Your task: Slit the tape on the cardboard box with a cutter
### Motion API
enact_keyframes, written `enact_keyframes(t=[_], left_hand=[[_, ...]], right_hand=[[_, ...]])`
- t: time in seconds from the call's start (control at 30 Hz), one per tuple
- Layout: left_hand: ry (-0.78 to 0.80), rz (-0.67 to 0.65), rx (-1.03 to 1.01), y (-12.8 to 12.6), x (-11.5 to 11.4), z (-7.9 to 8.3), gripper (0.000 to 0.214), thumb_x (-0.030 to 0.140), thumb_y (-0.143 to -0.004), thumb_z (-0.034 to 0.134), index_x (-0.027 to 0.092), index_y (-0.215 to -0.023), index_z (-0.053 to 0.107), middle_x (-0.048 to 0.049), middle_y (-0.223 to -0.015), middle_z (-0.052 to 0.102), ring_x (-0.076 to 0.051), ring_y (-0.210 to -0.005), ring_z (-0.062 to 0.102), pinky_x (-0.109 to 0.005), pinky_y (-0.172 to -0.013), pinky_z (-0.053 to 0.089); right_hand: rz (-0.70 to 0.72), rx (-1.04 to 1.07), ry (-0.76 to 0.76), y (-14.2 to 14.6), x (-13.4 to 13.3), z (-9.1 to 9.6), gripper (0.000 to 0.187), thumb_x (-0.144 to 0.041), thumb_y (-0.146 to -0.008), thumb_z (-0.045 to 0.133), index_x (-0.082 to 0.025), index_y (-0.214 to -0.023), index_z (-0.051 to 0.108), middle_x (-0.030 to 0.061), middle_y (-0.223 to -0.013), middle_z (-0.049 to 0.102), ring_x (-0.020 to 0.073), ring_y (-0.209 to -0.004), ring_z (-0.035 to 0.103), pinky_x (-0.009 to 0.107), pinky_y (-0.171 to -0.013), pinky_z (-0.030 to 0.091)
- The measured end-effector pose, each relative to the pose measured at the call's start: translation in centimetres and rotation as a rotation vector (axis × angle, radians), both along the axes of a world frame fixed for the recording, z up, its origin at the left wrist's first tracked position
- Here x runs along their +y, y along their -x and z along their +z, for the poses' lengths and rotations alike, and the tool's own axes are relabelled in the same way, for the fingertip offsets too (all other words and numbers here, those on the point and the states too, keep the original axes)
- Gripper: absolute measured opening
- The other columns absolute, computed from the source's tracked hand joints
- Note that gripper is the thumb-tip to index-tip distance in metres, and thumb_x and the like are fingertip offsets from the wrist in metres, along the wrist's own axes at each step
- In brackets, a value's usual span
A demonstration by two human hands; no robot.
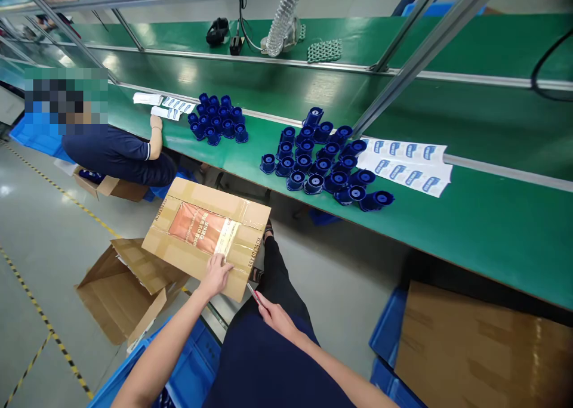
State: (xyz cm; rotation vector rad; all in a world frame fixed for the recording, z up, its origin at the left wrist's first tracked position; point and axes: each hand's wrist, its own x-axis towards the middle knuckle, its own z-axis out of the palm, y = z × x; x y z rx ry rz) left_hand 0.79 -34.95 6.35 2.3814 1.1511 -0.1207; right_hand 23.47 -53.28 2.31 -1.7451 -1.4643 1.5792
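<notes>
A sealed cardboard box (pixel 197 211) with an orange label under clear tape rests on my knee. My left hand (pixel 215 275) lies on its near edge, fingers spread flat against the cardboard. My right hand (pixel 275 314) sits just right of the box's near corner, fingers closed round a small thin tool (pixel 253 293) whose tip points at the box. Beyond, on the green bench (pixel 470 217), stands a cluster of dark blue plastic caps (pixel 324 163) beside sheets of white stickers (pixel 405 164).
An opened, empty carton (pixel 125 289) lies on the floor to the left. Blue crates (pixel 192 366) sit by my legs, one on the right covered with cardboard (pixel 478 348). A co-worker (pixel 119 151) leans at the bench, left, near more blue caps (pixel 217 120) and stickers (pixel 172 107).
</notes>
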Motion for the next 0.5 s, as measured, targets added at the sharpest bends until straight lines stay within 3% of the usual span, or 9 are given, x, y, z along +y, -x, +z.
enact_keyframes(t=[0.13, 0.27, 0.37, 0.5], left_hand=[[0.029, 0.007, -0.028, -0.4, 0.1, -0.3, 0.042, 0.009, -0.095, 0.044, 0.024, -0.122, 0.073, -0.0150, -0.130, 0.046, -0.035, -0.133, 0.039, -0.058, -0.118, 0.032], [0.077, 0.089, -0.054, -0.7, -0.6, -0.7, 0.042, 0.008, -0.087, 0.052, 0.025, -0.119, 0.073, -0.0140, -0.130, 0.051, -0.035, -0.133, 0.042, -0.059, -0.119, 0.033], [0.089, 0.222, -0.091, -0.8, -2.9, -0.5, 0.044, 0.013, -0.084, 0.059, 0.024, -0.125, 0.071, -0.0155, -0.144, 0.049, -0.037, -0.142, 0.040, -0.061, -0.122, 0.034], [0.082, 0.501, -0.158, -1.3, -8.2, -0.6, 0.047, 0.019, -0.087, 0.058, 0.022, -0.133, 0.067, -0.0183, -0.150, 0.050, -0.036, -0.145, 0.046, -0.061, -0.123, 0.039]], right_hand=[[0.031, -0.013, -0.017, -1.3, -1.0, 0.6, 0.056, -0.042, -0.101, 0.041, -0.026, -0.150, 0.062, 0.0048, -0.082, 0.076, 0.0235, -0.075, 0.073, 0.031, -0.078, 0.054], [-0.090, -0.101, -0.035, -3.6, 0.4, 1.6, 0.066, -0.049, -0.107, 0.025, -0.018, -0.162, 0.046, 0.0093, -0.088, 0.078, 0.0265, -0.080, 0.074, 0.035, -0.080, 0.058], [-0.124, -0.129, -0.143, -4.1, 5.8, 2.3, 0.068, -0.051, -0.108, 0.022, -0.017, -0.164, 0.042, 0.0139, -0.113, 0.079, 0.0290, -0.101, 0.076, 0.038, -0.089, 0.060], [0.136, -0.089, -0.299, 0.7, 17.6, 3.8, 0.058, -0.045, -0.109, 0.029, -0.022, -0.156, 0.055, 0.0129, -0.137, 0.072, 0.0293, -0.125, 0.069, 0.038, -0.104, 0.056]])
